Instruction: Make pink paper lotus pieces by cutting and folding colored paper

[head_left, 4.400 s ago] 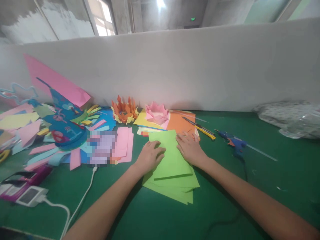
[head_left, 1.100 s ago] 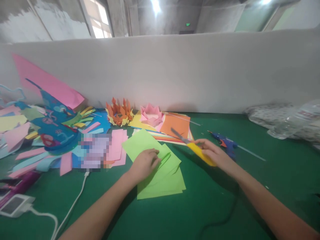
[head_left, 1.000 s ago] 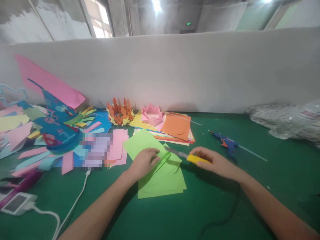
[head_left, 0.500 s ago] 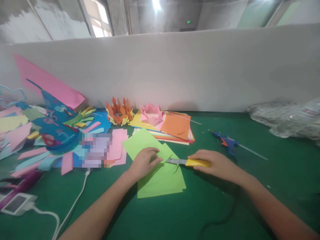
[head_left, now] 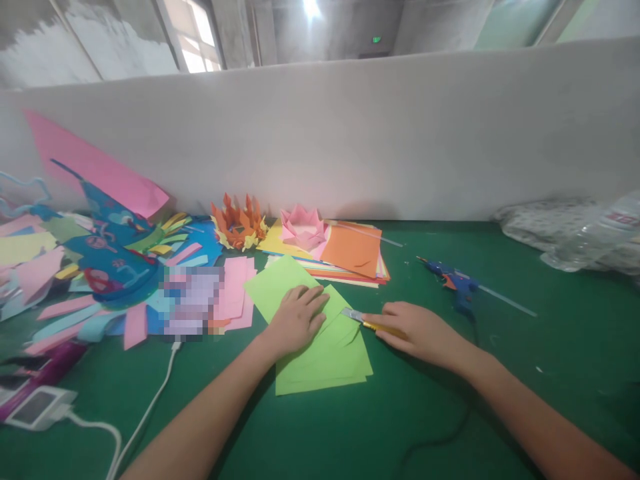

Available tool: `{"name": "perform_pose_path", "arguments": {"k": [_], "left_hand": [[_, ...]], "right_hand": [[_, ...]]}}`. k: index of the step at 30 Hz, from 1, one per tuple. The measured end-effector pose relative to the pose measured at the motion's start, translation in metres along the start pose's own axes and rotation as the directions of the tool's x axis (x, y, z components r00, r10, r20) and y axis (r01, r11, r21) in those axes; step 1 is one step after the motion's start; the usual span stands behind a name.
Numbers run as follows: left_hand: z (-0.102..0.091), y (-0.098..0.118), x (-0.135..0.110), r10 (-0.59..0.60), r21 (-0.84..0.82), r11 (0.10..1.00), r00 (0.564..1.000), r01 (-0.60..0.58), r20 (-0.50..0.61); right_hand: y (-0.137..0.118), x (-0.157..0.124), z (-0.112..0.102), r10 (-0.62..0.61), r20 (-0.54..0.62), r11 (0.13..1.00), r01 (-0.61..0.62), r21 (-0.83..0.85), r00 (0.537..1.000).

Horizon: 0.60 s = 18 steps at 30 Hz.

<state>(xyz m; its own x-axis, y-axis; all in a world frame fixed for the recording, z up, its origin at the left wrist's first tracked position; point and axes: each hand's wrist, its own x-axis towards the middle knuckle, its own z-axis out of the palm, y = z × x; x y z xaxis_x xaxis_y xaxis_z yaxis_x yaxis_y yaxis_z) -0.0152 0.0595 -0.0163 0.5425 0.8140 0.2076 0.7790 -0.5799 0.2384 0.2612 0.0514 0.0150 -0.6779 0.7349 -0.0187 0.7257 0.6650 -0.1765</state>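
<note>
A loose stack of light green paper sheets [head_left: 320,363] lies on the green table in front of me. My left hand [head_left: 299,319] presses flat on the top sheet, fingers stretched out. My right hand [head_left: 417,330] grips a yellow utility knife [head_left: 367,322]. Its metal tip rests at the right edge of the green sheets, just right of my left hand.
A stack of orange and mixed coloured paper [head_left: 353,252] lies behind, with a pink folded flower [head_left: 301,227] and an orange one [head_left: 240,223]. A blue glue gun [head_left: 457,283] is at right, plastic bags [head_left: 570,230] far right, paper craft scraps [head_left: 115,260] and a white cable [head_left: 150,407] at left.
My right hand picked up the yellow knife from beside the orange paper and brought it down and left to the green sheets. My left hand turned the top sheet and now lies flat on it.
</note>
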Motion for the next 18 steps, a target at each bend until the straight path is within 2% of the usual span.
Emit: {"name": "perform_pose_path", "arguments": {"k": [10, 18], "left_hand": [[-0.002, -0.007, 0.003, -0.034, 0.020, 0.999, 0.996, 0.032, 0.088], [-0.003, -0.008, 0.003, -0.037, -0.020, 0.999, 0.997, 0.039, 0.074]], "right_hand": [[0.003, 0.000, 0.000, -0.009, 0.037, 0.999, 0.007, 0.051, 0.999], [0.012, -0.001, -0.001, -0.010, 0.048, 0.996, 0.006, 0.094, 0.999]]}}
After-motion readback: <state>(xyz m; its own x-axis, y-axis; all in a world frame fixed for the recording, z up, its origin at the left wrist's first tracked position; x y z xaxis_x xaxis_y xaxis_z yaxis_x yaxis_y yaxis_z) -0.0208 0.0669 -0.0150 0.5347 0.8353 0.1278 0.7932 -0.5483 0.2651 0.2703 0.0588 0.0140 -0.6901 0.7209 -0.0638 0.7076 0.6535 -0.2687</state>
